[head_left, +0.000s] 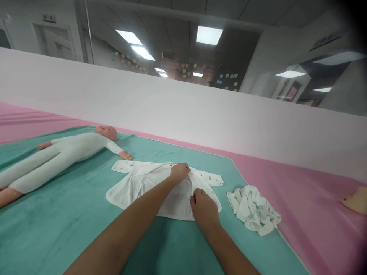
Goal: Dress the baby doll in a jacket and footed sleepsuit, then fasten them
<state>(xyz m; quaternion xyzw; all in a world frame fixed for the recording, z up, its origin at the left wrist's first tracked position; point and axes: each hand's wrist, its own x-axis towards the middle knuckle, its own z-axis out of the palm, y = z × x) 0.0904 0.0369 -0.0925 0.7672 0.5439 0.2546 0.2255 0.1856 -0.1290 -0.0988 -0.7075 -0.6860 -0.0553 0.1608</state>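
Fingers (186,168) of the left hand (180,172) are curled together and closed on the fabric near the neckline of a white baby shirt (143,187). The right hand (202,206) is just beside it, fingers bent and pinching the cloth of the shirt's front panel. The shirt lies spread flat, sleeves out to either side, in the middle of a teal blanket (57,229), which covers a pink sheet (309,198). A baby doll (63,152) in a white suit lies on its back at the blanket's left, well apart from the hands. A crumpled printed garment (254,208) sits near the shirt, on the right. A white partition (200,110) stands behind.
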